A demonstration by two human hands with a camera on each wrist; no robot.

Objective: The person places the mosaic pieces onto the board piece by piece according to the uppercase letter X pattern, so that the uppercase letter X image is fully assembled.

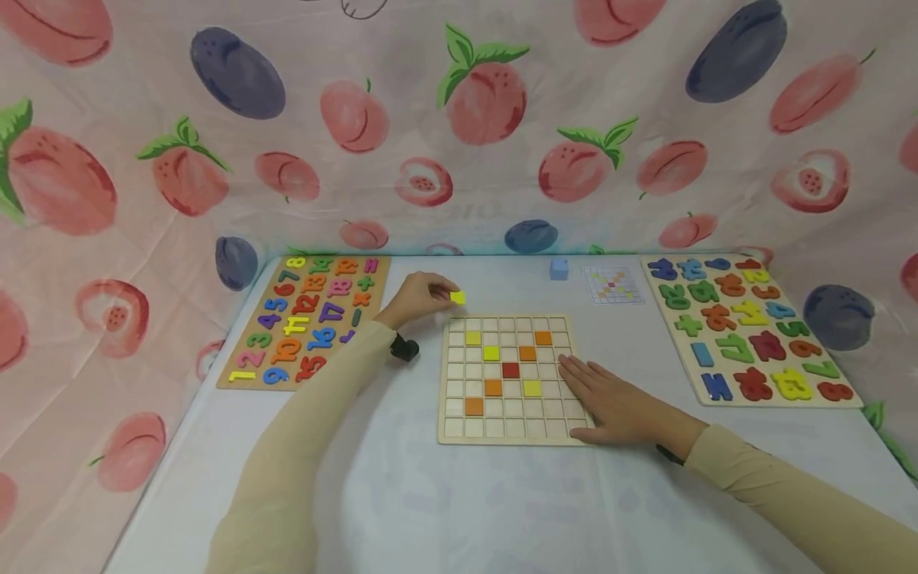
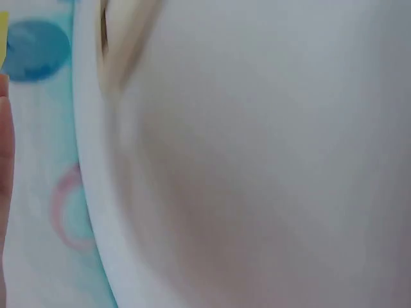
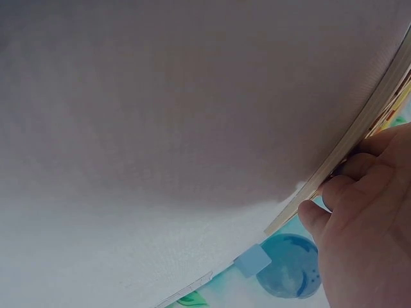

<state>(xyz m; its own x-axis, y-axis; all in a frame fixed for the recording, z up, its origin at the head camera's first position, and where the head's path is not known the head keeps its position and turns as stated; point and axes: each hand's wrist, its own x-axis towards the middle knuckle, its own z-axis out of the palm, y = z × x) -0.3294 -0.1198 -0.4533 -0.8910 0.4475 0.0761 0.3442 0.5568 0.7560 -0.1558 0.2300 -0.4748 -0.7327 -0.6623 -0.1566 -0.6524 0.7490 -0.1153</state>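
My left hand [image 1: 418, 298] pinches a yellow square tile [image 1: 457, 297] just above the top left corner of the wooden grid board [image 1: 459, 438]. In the left wrist view only a fingertip and the edge of that yellow tile [image 2: 3, 38] show. Flat on the board's right edge rests my right hand [image 1: 610, 401], its fingers straight and spread. On the grid, orange tiles and a red tile [image 1: 511, 370] form a diagonal. Yellow tiles [image 1: 491, 352] lie on a second diagonal that crosses it at the red one. The right wrist view shows the right hand [image 3: 366, 199] along the board's side.
A number puzzle board [image 1: 244, 351] lies to the left, under the left forearm's side. Another number puzzle [image 1: 706, 323] stands at the right. Behind the grid are a small blue block [image 1: 559, 269] and a printed pattern card [image 1: 613, 285]. A fruit-print cloth [image 1: 473, 183] hangs at the back.
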